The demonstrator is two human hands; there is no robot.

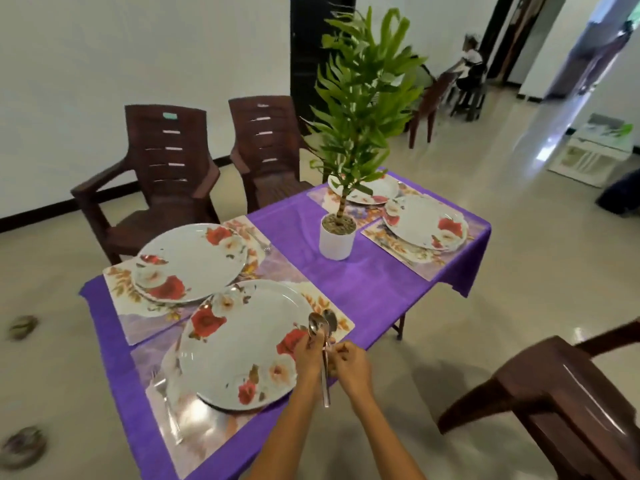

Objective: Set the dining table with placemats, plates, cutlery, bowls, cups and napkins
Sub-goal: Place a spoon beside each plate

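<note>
holding a bunch of shiny metal spoons (pixel 323 344) upright over the right edge of the nearest white round plate with red and cream roses (pixel 242 344), the left hand (pixel 310 353) is curled round the handles, while the right hand (pixel 349 367) pinches at one handle with its fingers drawn together, as if one spoon were being drawn out; the bowls of two spoons are seen above the hands, and the exact count cannot be told. the single spoon is best freed with a straight pull so the rest are not dragged along, then laid flat on the bare strip of floral placemat (pixel 341 322) just right of the plate, parallel to the plate's edge. a fork (pixel 166 400) is already lying left of this plate. farther off, three more rose plates (pixel 194 261) (pixel 424 221) (pixel 377 190) are set on mats round the white potted plant (pixel 337 239) on the purple tablecloth (pixel 377 282); their spoons cannot be made out, so each should be served likewise
</note>
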